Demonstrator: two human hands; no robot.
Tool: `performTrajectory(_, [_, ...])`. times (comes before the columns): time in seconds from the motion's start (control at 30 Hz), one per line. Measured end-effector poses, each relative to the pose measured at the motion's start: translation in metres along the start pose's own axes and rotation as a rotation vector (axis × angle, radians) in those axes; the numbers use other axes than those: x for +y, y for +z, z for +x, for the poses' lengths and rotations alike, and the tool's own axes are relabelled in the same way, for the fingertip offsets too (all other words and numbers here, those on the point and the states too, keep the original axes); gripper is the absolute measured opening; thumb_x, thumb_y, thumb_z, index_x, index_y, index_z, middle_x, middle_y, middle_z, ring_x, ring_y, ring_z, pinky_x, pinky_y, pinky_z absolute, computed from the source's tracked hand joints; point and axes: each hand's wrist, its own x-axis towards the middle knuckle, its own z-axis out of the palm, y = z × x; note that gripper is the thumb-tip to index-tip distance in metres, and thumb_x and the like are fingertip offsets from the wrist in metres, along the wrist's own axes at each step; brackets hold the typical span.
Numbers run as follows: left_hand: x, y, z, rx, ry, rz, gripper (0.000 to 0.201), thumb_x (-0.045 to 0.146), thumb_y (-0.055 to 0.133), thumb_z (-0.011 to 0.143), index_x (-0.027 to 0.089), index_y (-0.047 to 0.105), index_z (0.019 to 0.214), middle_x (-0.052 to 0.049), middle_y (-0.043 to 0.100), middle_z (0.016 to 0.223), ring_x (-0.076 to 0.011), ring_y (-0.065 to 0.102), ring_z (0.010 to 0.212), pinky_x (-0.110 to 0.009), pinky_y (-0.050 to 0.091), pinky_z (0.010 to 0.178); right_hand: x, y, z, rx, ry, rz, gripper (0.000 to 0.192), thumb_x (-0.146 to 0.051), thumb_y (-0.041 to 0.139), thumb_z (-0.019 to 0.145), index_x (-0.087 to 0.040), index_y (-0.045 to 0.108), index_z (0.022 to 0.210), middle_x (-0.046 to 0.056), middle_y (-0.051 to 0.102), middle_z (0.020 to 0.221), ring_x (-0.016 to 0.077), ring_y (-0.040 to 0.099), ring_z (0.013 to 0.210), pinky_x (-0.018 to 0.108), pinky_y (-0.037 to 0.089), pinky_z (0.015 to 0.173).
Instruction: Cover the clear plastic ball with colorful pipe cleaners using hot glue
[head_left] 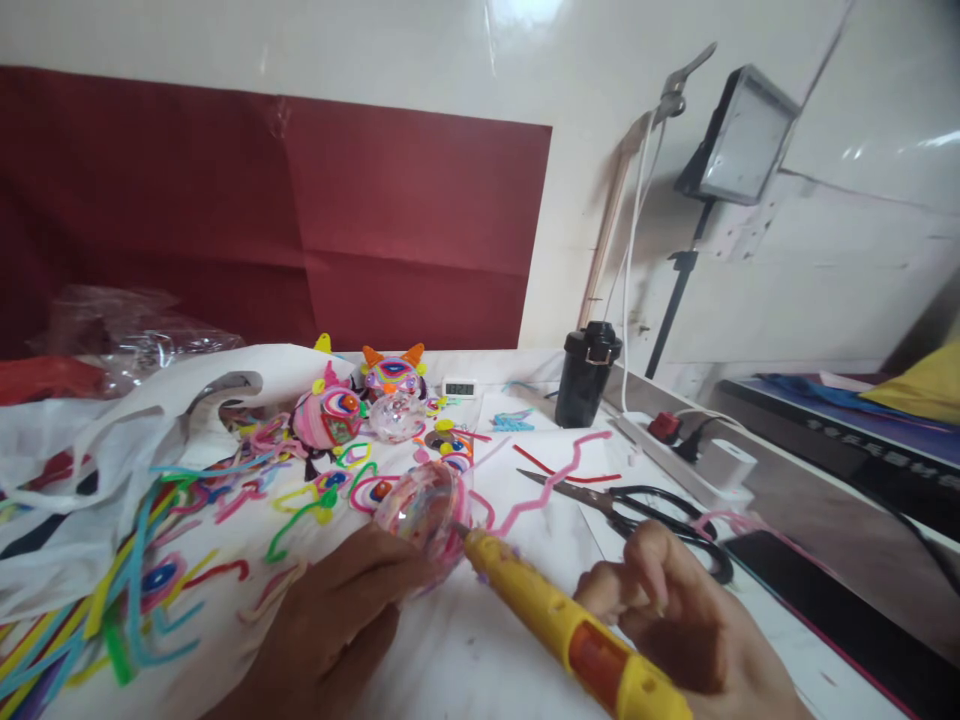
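My left hand [330, 610] grips a clear plastic ball [424, 505] with pink trim around its near side. In my right hand [690, 620] is a yellow hot glue gun [525, 585] with an orange window; some of the fingers are hidden behind it. Its metal tip meets the ball's right edge, or lies very close to it. A wavy pink pipe cleaner [555, 480] stretches to the right from beside the ball. Black-handled scissors [622, 505] lie just beyond my right hand.
Decorated balls [394, 375] with felt ears stand at the back, near a small digital clock [459, 388]. Loose pipe cleaners [127, 590] cover the left side. A black bottle [589, 375], power strip [694, 465] and dark phone-like slab [840, 620] are on the right.
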Motion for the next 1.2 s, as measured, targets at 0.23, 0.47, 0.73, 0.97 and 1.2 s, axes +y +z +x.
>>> performTrajectory(0.23, [0.0, -0.001, -0.002, -0.033, 0.014, 0.029, 0.04, 0.006, 0.048, 0.081, 0.031, 0.061, 0.11, 0.001, 0.069, 0.099, -0.0119, 0.066, 0.089, -0.015, 0.051, 0.078, -0.003, -0.001, 0.005, 0.023, -0.056, -0.028, 0.056, -0.028, 0.084, 0.063, -0.024, 0.031, 0.076, -0.002, 0.069, 0.073, 0.0111, 0.059, 0.058, 0.019, 0.04, 0.05])
performTrajectory(0.47, [0.004, 0.0, -0.001, -0.022, -0.011, -0.016, 0.038, 0.007, 0.047, 0.082, 0.032, 0.062, 0.107, 0.0, 0.069, 0.096, -0.0138, 0.066, 0.086, -0.017, 0.053, 0.073, -0.002, -0.009, 0.009, -0.041, -0.092, -0.091, 0.051, -0.02, 0.078, 0.07, -0.025, 0.028, 0.078, -0.001, 0.069, 0.077, 0.011, 0.06, 0.056, 0.019, 0.041, 0.049])
performTrajectory(0.73, [0.006, 0.0, 0.0, -0.024, 0.015, -0.02, 0.041, 0.004, 0.047, 0.081, 0.031, 0.061, 0.108, 0.001, 0.068, 0.098, -0.0117, 0.065, 0.088, -0.014, 0.051, 0.076, 0.001, -0.009, 0.01, -0.008, -0.148, -0.058, 0.051, -0.023, 0.081, 0.065, -0.024, 0.032, 0.079, -0.001, 0.069, 0.074, 0.0112, 0.059, 0.059, 0.018, 0.04, 0.052])
performTrajectory(0.97, [0.006, 0.0, -0.001, -0.033, 0.023, -0.015, 0.042, 0.003, 0.046, 0.08, 0.031, 0.061, 0.109, 0.001, 0.068, 0.098, -0.0122, 0.065, 0.089, -0.015, 0.051, 0.078, 0.002, -0.012, 0.013, -0.015, -0.166, -0.041, 0.049, -0.021, 0.081, 0.065, -0.025, 0.036, 0.081, -0.001, 0.067, 0.073, 0.011, 0.058, 0.061, 0.018, 0.042, 0.053])
performTrajectory(1.2, [0.006, 0.0, -0.001, -0.027, 0.011, -0.017, 0.041, 0.005, 0.047, 0.081, 0.032, 0.061, 0.109, 0.0, 0.068, 0.098, -0.0133, 0.065, 0.089, -0.016, 0.052, 0.077, 0.003, -0.013, 0.012, 0.018, -0.158, -0.048, 0.049, -0.022, 0.083, 0.061, -0.025, 0.037, 0.08, -0.002, 0.066, 0.074, 0.013, 0.058, 0.061, 0.02, 0.043, 0.053])
